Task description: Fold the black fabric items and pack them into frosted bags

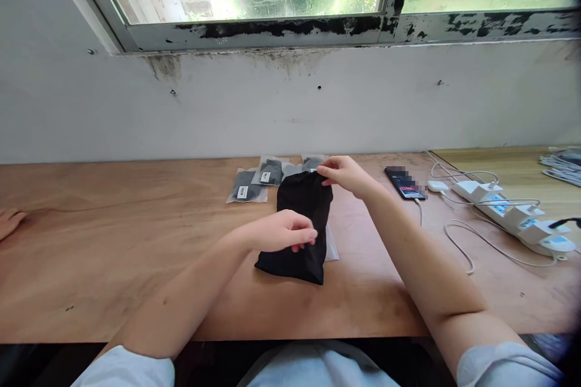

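A black cloth item (302, 205), perhaps a folded garment or a pouch, lies lengthwise on the wooden table before me. At its far right corner my right hand (342, 174) pinches the fabric between thumb and fingers. Over the middle of the cloth is my left hand (288, 231), its fingers curled in and the thumb lying along them, with nothing visible in its grasp. Whether it touches the cloth I cannot tell. The edge of a clear plastic bag (331, 248) shows from under the cloth on the right.
Labelled plastic packets of dark goods (247, 186) lie behind the cloth near the wall. To the right are a phone (405, 182) on a cable and a white power strip (512, 217) with chargers. Another person's hand (9, 222) rests at the left edge.
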The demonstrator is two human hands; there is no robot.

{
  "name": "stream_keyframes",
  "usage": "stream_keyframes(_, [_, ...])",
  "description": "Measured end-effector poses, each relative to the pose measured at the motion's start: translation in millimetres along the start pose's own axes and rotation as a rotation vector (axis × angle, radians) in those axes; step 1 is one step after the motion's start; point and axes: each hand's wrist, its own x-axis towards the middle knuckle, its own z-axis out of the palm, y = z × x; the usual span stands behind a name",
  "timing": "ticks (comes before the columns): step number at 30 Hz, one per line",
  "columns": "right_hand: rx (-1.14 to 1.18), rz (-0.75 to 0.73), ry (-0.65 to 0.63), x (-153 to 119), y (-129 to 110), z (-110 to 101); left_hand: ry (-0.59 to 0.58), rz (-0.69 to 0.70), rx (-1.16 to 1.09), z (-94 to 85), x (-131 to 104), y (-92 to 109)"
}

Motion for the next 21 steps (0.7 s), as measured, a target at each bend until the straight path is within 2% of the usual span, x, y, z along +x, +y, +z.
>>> stream_keyframes(2, [0.191,-0.124,-0.097,3.0,3.5,17.7,0.014,-0.126,0.089,-21.2,-13.3,-15.0])
stream_keyframes(4, [0.176,-0.176,-0.098,7.9,9.0,32.8,0.019,-0.292,0.166,-37.6,-22.9,-34.8])
stream_keyframes(6, [-0.014,-0.214,0.016,14.2,16.2,41.4,0.026,-0.411,0.208,-46.7,-27.4,-55.4])
stream_keyframes(9, [-0.284,-0.250,0.193,24.4,32.1,42.2,0.074,-0.451,0.286,-47.9,-24.6,-78.1])
stream_keyframes(11, [-0.365,-0.180,0.240,31.0,47.3,39.2,0.124,-0.421,0.373,-43.2,-18.5,-84.3])
stream_keyframes(13, [-0.404,-0.060,0.244,36.4,64.6,37.5,0.242,-0.347,0.482,-35.6,-10.7,-84.4])
stream_keyframes(17, [-0.355,0.122,0.189,43.1,93.4,43.6,0.553,-0.042,0.656,-13.0,6.4,-81.5])
stream_keyframes(19, [-0.319,0.122,0.156,45.3,100.6,49.8,0.571,0.083,0.699,1.0,15.0,-85.6])
stream_keyframes(21, [-0.312,0.089,0.133,47.4,103.4,56.3,0.527,0.082,0.726,14.6,23.2,-93.7])
